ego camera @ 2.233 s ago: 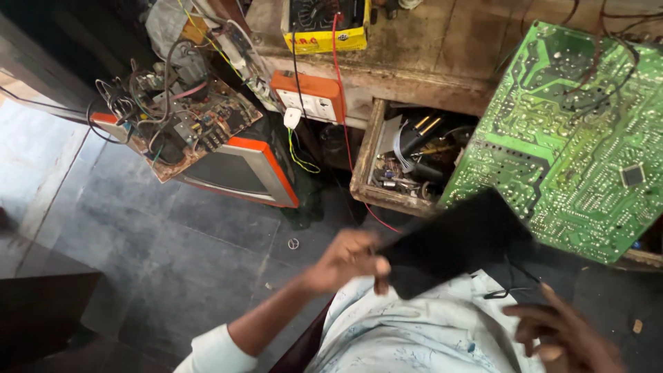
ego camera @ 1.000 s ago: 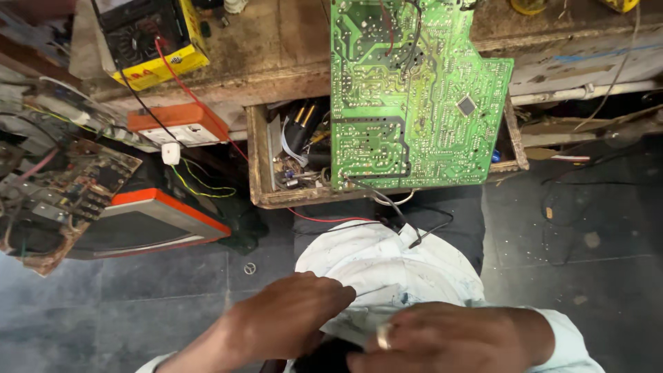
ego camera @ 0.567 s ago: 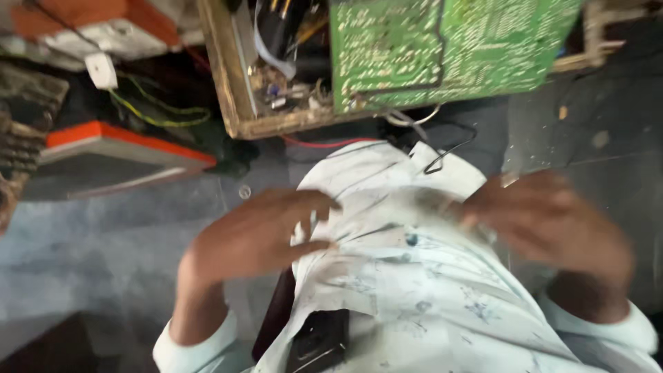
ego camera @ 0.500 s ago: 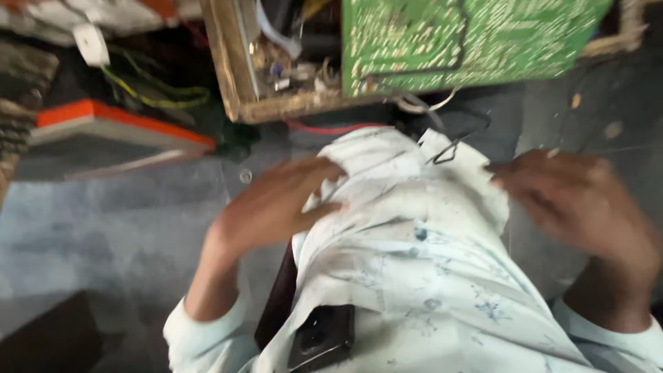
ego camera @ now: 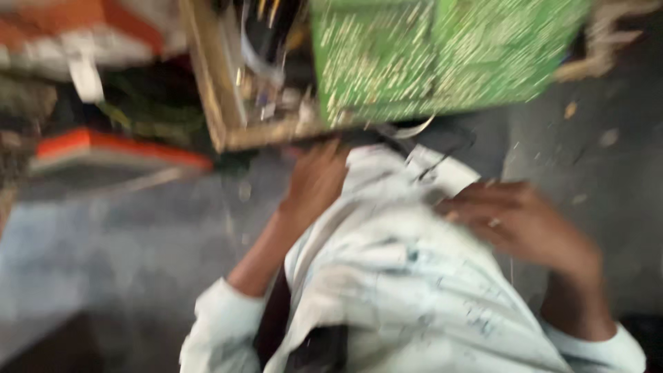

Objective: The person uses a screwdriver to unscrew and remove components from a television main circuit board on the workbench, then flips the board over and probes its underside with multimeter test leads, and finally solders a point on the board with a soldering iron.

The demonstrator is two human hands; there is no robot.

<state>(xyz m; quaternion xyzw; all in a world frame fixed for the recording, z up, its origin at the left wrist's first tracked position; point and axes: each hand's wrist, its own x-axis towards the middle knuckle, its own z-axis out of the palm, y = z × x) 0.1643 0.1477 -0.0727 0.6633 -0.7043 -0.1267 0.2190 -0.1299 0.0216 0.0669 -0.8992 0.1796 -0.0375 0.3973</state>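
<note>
While both hands press on the white patterned cloth [ego camera: 387, 276] over the lap, neither grip closes on it: left hand [ego camera: 316, 181] flat at the far-left edge, right hand [ego camera: 518, 224] spread on the right side. Since a moment ago the hands have moved apart, smoothing it. Forearms angle inward. Green circuit board [ego camera: 442, 59] hangs above, wooden drawer [ego camera: 221, 103] beside it.

Bare grey floor [ego camera: 124, 249] lies open at left and lower left of the frame. Along the top, the green circuit board [ego camera: 442, 55] and the cluttered wooden drawer [ego camera: 221, 103] bar the way, just above the hands.
</note>
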